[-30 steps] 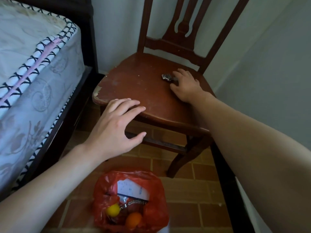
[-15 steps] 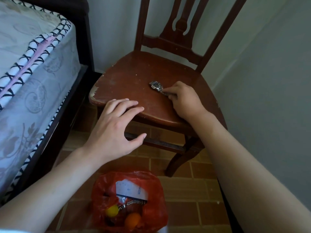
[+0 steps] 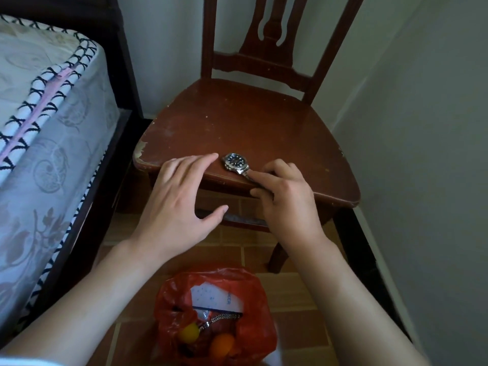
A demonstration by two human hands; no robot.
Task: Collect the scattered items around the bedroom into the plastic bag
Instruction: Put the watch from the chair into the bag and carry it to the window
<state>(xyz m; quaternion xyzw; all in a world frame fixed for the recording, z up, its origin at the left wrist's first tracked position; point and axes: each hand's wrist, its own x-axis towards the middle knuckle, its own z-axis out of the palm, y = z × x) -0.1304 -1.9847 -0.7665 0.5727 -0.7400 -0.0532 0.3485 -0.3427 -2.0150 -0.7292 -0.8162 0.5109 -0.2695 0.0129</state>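
At frame centre, the right hand (image 3: 286, 199) pinches the wristwatch (image 3: 235, 162) strap on the chair (image 3: 264, 122) seat; the left hand (image 3: 182, 196) hovers released.

Right hand (image 3: 286, 199) dragged watch (image 3: 235, 161) to seat's front edge.

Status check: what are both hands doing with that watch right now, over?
Right hand pinching watch strap at chair front edge. Left hand open, fingertips beside the watch. Red bag open on floor below; nothing in the way.
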